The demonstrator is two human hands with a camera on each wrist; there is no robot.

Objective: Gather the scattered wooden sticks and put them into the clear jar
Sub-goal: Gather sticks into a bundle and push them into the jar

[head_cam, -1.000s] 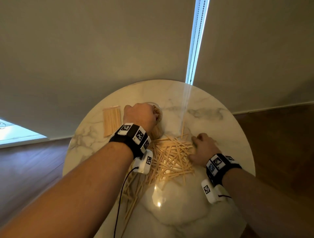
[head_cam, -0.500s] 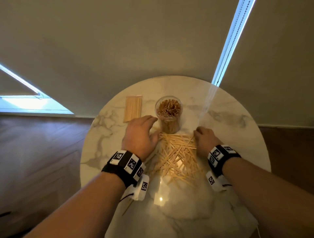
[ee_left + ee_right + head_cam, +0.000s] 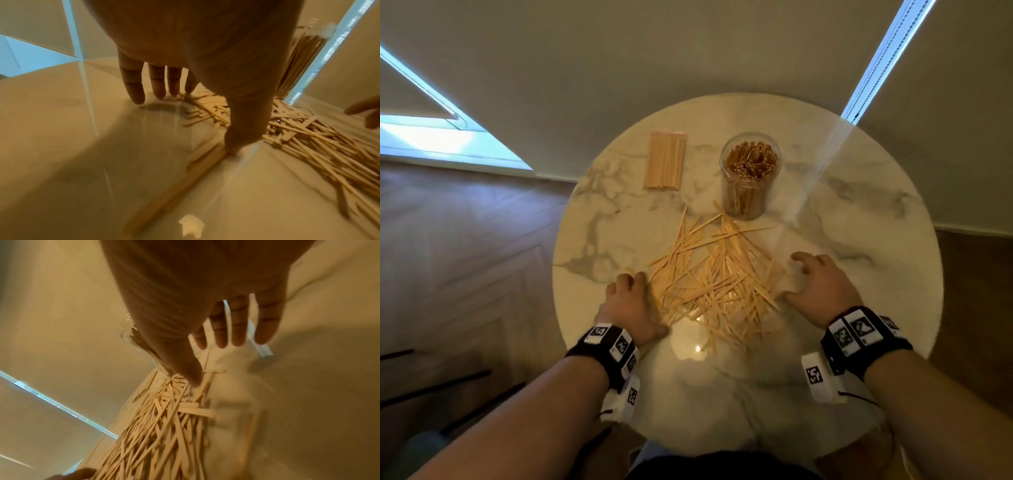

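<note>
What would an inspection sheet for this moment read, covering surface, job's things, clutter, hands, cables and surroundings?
Surface: round marble table, glossy, with a lamp glare near its front.
Job's things: scattered wooden sticks lie in a loose criss-cross pile at the middle; clear jar stands upright just behind the pile, open-topped and already holding many sticks.
Clutter: neat stick bundle lies flat, left of the jar and apart from it.
Hands: left hand rests at the pile's left edge, thumb touching sticks; right hand sits at the right edge, fingers spread; neither grips anything.
Cables: thin black lead leaves the right wrist unit.
Surroundings: wooden floor, pale wall, bright light strips.
</note>
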